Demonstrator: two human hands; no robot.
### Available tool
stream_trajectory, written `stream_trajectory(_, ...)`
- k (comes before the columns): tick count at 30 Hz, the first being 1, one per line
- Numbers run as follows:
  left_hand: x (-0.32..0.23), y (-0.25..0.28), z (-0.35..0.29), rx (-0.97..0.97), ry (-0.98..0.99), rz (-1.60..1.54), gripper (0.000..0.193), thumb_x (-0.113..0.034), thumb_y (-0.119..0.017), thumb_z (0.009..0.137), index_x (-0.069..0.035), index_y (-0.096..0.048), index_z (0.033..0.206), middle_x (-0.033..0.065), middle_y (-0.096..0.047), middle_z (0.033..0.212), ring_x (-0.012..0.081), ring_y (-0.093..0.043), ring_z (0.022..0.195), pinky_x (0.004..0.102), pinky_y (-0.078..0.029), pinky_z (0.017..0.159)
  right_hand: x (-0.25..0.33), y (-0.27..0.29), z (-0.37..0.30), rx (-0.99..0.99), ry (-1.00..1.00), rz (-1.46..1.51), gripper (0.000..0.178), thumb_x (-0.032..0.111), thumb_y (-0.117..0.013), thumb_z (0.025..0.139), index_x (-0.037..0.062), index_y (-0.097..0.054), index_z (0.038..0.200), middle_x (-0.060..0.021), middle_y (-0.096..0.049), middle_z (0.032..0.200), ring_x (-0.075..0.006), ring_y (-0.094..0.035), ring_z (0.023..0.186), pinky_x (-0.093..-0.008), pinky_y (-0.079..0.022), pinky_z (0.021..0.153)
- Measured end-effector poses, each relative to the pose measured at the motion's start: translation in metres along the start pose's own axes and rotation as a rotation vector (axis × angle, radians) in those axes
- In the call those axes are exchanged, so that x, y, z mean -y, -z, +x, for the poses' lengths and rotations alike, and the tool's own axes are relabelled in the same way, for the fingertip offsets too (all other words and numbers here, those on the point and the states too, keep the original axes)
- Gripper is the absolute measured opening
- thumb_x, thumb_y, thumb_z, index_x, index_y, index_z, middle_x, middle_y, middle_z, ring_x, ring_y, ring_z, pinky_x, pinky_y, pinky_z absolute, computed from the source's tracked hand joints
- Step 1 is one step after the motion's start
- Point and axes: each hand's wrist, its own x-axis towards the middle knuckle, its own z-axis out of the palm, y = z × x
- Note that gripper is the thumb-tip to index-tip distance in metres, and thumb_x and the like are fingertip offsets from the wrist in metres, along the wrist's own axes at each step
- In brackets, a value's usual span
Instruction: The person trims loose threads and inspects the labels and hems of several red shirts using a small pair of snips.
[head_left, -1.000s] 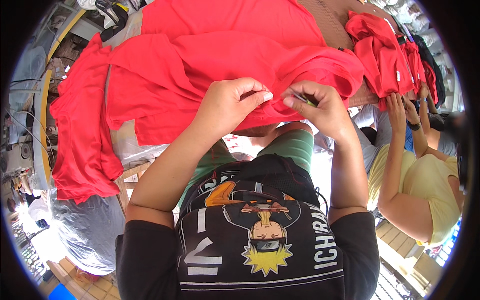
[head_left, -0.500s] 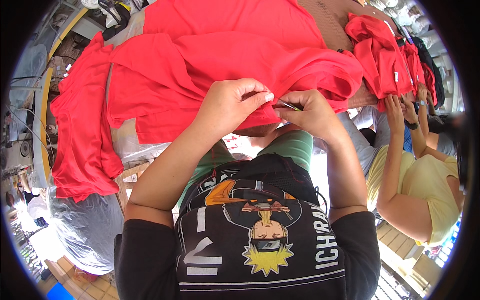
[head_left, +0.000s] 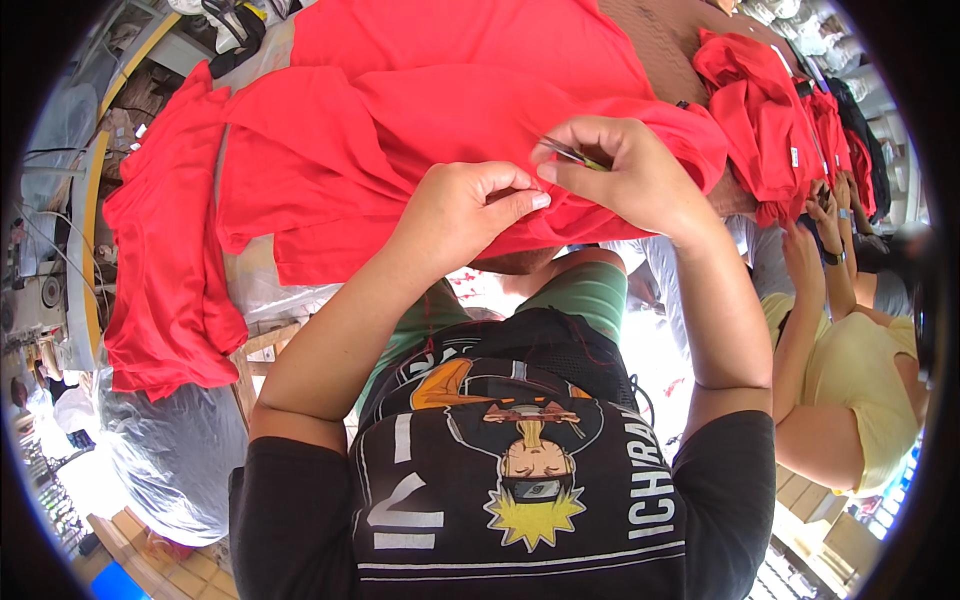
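A red garment [head_left: 330, 150] lies spread over the table in front of me, its near edge hanging over the table's front. My left hand [head_left: 470, 212] pinches a bit of this garment near that edge between thumb and forefinger. My right hand [head_left: 630, 172] is raised just right of and beyond the left, over the red cloth. It holds small thread snips [head_left: 570, 152] with metal blades pointing left and a yellow-green part by the fingers. The blades are apart from the left fingertips. Whether a thread runs between the hands I cannot make out.
Another red garment [head_left: 165, 260] drapes over the left end, above a plastic-wrapped bundle [head_left: 165, 465]. At the right, a person in a yellow top [head_left: 850, 375] handles more red garments [head_left: 760, 110]. A black strapped item [head_left: 235, 35] lies at the far left. Brown quilted cloth [head_left: 675, 50] covers the table behind.
My right hand with the snips has lifted up and away from the garment's edge. The left hand keeps its pinch in nearly the same place. The person at right has shifted an arm.
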Motion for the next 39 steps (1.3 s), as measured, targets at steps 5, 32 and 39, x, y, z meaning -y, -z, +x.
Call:
stream_trajectory(5,0.003,0.002,-0.001,-0.01,-0.012,-0.101,0.015,-0.012,-0.063,0.093,0.002,-0.067,0.095,0.0033,-0.068,0.084,0.006,-0.06,0.077,0.0222,-0.049,0.072,0.018,0.022,-0.015,0.13,0.091,-0.187,0.022,0.01,-0.068,0.087,-0.0022,-0.059,0.103,-0.0035,-0.06,0.09,-0.0104,-0.055,0.082,-0.0267,-0.046,0.075)
stream_trajectory(32,-0.04,0.076,-0.041,0.358,-0.18,0.582,0.022,-0.021,-0.077,0.076,-0.005,-0.069,0.089,0.0071,-0.067,0.088,0.0211,-0.064,0.084,0.0328,-0.049,0.077,0.05,0.075,-0.048,0.058,-0.207,-0.487,0.016,0.009,-0.067,0.081,-0.0002,-0.063,0.092,-0.0098,-0.064,0.078,-0.017,-0.064,0.071,-0.0304,-0.048,0.065)
stream_trajectory(39,-0.015,0.018,-0.027,-0.115,-0.409,0.597,0.032,-0.023,-0.078,0.074,-0.009,-0.068,0.101,0.0043,-0.066,0.1,0.0239,-0.06,0.095,0.0355,-0.047,0.084,0.031,0.064,-0.058,0.083,-0.001,-0.271,0.019,0.006,-0.068,0.083,0.0004,-0.061,0.1,-0.006,-0.061,0.082,-0.0129,-0.06,0.072,-0.0282,-0.047,0.067)
